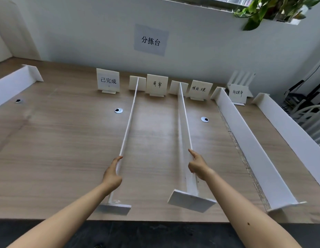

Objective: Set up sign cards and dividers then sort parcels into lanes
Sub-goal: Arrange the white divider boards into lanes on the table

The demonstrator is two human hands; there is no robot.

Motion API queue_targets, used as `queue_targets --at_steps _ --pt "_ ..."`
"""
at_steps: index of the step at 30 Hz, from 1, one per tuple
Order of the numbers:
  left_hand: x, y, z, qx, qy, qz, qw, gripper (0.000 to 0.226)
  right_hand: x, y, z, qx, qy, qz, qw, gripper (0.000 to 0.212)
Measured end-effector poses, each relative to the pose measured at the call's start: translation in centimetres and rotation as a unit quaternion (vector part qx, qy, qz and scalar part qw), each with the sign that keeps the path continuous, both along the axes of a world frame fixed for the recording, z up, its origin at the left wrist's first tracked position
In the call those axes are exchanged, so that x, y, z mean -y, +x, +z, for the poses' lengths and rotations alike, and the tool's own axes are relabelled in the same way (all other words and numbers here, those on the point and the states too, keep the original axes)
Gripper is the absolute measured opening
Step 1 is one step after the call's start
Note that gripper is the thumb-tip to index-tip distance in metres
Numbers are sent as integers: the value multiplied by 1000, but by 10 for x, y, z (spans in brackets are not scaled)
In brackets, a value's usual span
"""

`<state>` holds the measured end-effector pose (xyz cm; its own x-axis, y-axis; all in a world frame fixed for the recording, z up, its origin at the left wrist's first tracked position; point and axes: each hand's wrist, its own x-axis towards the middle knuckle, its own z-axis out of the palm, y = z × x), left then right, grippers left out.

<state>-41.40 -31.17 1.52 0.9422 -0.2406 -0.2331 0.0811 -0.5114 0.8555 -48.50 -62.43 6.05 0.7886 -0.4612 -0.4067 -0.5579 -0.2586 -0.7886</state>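
1. Smooth, pale wood-grain table (pixel 57 140), pierced by three round metal-ringed holes (pixel 118 110).
2. Five white foam-board dividers (pixel 245 140), each a thin upright strip with flat end plates, laid near to far on the table: one at far left, two in the middle, two at right.
3. Four stiff white sign cards (pixel 108 80) on small stands, upright in a row along the far edge; one printed, three handwritten.
4. Left hand (pixel 112 174) wrapped around the near part of the left-middle divider (pixel 130 113), thumb pointing far along the strip.
5. Right hand (pixel 197 165) grasping the right-middle divider (pixel 184 122), forefinger stretched along its top edge; near end plate tilted.
6. One grey paper sheet (pixel 150 40) with printed characters flat on the far wall; one leafy green plant (pixel 266 9) at top right.
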Motion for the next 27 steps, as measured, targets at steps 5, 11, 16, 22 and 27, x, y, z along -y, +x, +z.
queue_targets --at_steps 5,11,16,22,27 --pt "-2 -18 -10 15 14 13 1000 80 7 -20 -21 -16 -11 34 999 81" --pt "-1 -16 -9 20 13 20 1000 78 12 -32 -34 -12 -8 20 1000 76" --pt "2 -14 -7 8 24 20 999 79 17 -36 -46 -6 -19 12 1000 79" --pt "5 -11 -9 9 28 19 999 78 16 -26 -47 3 -12 17 1000 77" --pt "6 -10 -10 12 27 18 999 78 16 -21 -54 0 -21 17 1000 79"
